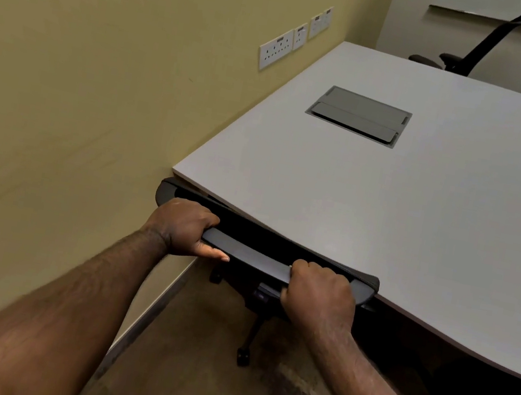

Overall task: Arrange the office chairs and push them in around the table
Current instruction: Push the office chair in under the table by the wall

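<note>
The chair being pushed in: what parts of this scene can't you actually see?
Head view only:
- Chair seat and armrests: hidden under the table.
- Far chair: base hidden behind the table.
- Wall sockets: labels too small.
- Both forearms: cut off by the bottom edge.

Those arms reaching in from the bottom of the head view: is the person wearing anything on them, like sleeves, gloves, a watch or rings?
Nothing shows. The left hand and right hand are bare, with no gloves. Both forearms are bare as far as the frame shows, with no sleeve, and neither wrist carries a watch or band. No rings are visible on the fingers in view.
</note>
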The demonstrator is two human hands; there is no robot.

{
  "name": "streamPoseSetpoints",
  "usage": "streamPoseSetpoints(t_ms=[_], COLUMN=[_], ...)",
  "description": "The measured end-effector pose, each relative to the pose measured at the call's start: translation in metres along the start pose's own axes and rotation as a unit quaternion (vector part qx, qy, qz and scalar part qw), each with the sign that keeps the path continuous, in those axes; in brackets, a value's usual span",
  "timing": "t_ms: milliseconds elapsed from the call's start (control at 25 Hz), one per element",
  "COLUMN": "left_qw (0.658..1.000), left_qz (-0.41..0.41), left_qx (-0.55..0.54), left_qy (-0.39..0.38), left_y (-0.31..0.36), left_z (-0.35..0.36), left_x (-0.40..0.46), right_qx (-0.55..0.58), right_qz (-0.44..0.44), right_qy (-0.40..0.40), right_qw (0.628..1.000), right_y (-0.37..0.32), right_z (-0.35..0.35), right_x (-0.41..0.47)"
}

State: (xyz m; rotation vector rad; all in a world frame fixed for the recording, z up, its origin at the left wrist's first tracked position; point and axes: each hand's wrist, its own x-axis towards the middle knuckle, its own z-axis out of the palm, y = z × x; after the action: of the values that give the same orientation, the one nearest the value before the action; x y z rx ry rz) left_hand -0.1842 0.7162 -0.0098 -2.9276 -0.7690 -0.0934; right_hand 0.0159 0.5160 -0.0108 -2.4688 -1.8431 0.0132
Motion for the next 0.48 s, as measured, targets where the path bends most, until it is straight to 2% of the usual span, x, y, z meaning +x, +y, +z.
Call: streamPoseSetpoints(t_ms=[480], left_qw=[1.0], left_qz=[0.021], left_qx=[-0.015], left_qy=[0.005], left_y=[-0.065], left_z=[0.012], left_x=[0.047], right_qx=[0.009], right_qz=[0.024], right_qy=[0.023], right_qw=[0.999], right_y=[-0.027], right_z=[0.007], right_x=[0.065])
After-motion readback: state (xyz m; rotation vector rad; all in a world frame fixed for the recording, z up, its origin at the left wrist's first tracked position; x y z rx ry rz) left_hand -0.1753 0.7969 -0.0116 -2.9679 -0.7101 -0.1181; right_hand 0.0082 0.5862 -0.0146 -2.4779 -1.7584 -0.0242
